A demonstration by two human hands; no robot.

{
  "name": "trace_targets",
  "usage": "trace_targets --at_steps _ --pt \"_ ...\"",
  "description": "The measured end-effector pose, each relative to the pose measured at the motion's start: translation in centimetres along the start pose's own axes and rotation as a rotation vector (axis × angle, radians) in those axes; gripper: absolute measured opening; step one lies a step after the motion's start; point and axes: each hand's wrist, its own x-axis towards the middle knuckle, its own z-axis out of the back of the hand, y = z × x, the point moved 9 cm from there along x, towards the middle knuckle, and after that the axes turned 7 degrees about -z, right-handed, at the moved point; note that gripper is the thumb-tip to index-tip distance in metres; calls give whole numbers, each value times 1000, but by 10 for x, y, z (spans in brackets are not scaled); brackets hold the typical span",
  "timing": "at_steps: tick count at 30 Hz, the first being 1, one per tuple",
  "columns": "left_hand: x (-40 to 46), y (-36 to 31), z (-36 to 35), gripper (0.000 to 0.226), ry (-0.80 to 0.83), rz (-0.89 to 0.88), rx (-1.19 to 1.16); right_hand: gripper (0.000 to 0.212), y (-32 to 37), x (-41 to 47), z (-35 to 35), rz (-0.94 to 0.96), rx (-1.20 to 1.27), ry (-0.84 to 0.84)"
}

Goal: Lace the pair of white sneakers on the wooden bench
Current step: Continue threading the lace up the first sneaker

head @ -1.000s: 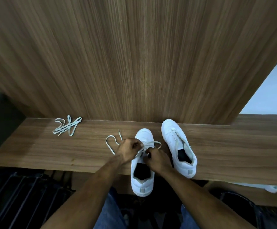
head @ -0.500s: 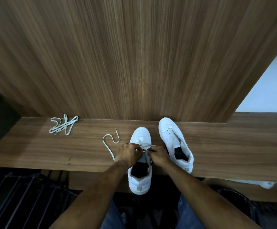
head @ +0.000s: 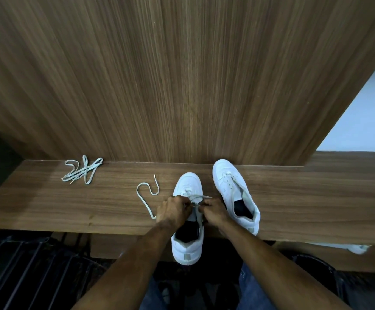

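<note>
Left sneaker (head: 187,218), lace (head: 146,199) pinched by left hand (head: 173,210), right hand (head: 213,212) too

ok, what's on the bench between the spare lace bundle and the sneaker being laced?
Head view: only the loose tail of the lace being threaded, curled on bare bench between the spare lace bundle and the near sneaker.

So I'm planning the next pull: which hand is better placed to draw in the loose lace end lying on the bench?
Probably the left hand: the loose lace end lies beside it, while the right hand sits across the sneaker.
</note>
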Motion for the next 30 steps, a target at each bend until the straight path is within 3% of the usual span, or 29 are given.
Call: trace_targets --at_steps 4,12,16,19,21,23,30 --pt "1 -2 -4 26 3 -2 -12 21 -2 -3 -2 -78 163 73" --pt "-1 0 -5 25 -32 -82 26 19 16 3 2 78 -377 -54" --pt "-7 12 -4 30 -56 -75 -123 16 43 -2 26 150 -551 -150" --pt "-10 29 -1 39 -71 44 -218 19 80 -8 85 195 -294 -395" --pt "-11 36 -4 36 -33 106 -224 24 95 -14 128 183 -30 -555" --pt "-11 35 -5 30 -7 123 -196 25 101 -21 154 188 68 -650" --pt "-7 34 -6 22 1 131 -167 31 71 -23 79 353 -555 -407"
